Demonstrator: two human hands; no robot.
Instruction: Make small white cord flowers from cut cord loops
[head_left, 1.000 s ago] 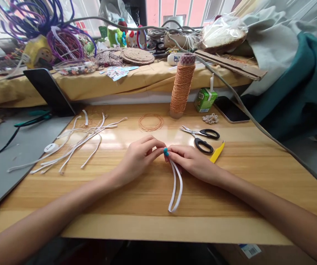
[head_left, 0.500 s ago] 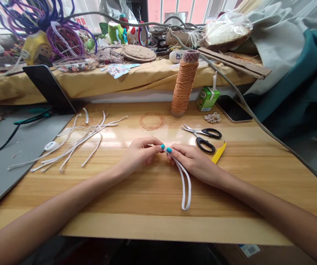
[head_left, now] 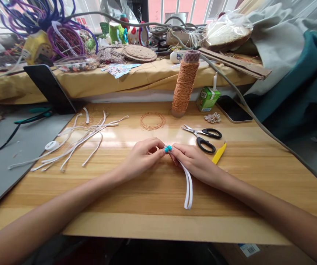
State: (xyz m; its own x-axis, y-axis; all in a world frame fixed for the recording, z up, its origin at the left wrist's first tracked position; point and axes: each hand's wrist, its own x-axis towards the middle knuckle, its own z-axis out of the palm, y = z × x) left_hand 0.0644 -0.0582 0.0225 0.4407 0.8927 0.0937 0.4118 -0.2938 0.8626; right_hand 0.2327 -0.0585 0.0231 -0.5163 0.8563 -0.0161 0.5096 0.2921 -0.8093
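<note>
A folded white flat cord (head_left: 188,187) hangs as a narrow loop from my right hand (head_left: 190,158), whose thumb and fingers pinch its upper end. My left hand (head_left: 146,154) is closed too, its thumb tip touching the right thumb tip at the cord's end. The piece between the fingertips is mostly hidden, so I cannot make out how much of it the left fingers grip. Just right of my right hand lie black-handled scissors (head_left: 206,140), blades parted, and a yellow pointed tool (head_left: 219,153). Beyond the hands rests a coil of thin orange cord (head_left: 153,121).
Loose white cords (head_left: 75,141) and a white round tape measure or disc (head_left: 51,145) lie at left. Behind stand an orange cord spool (head_left: 185,86), a green drink carton (head_left: 208,98) and a phone (head_left: 234,108). A dark tablet (head_left: 49,88) leans against the cluttered ledge.
My left thumb has shifted slightly right and down to meet the right thumb. The hanging loop has narrowed and swung a little to the right.
</note>
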